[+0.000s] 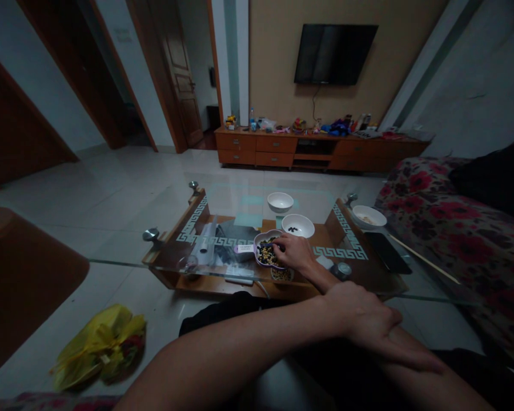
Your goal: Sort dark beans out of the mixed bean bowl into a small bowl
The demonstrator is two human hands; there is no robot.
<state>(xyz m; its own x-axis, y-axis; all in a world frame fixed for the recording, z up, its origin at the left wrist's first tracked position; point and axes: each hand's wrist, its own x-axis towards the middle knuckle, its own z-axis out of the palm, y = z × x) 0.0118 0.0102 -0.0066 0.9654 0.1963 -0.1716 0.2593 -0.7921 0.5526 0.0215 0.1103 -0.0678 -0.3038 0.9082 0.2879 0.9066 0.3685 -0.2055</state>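
Observation:
A flower-shaped dish (pixel 261 260) with a pale purple rim and a handle holds mixed dark and yellow beans on the glass table. Over its right side is my right hand (pixel 294 251), fingers pinched together at the beans; a small dark bluish piece shows by the fingertips, too small to name. My left hand (pixel 364 314) reaches across my body and is wrapped around my right forearm. Just behind the dish, a white bowl (pixel 306 229) contains several black beans. Farther back is a second white bowl (pixel 280 202). A third white bowl (pixel 369 218), at the right, has some pale beans in it.
The glass table (pixel 235 194) has a see-through top above a wooden shelf. At the right lie a black phone (pixel 388 252) and a thin wooden stick (pixel 424 260). A can-like object (pixel 341 270) is near my right forearm. A yellow plastic bag (pixel 98 345) rests on the floor.

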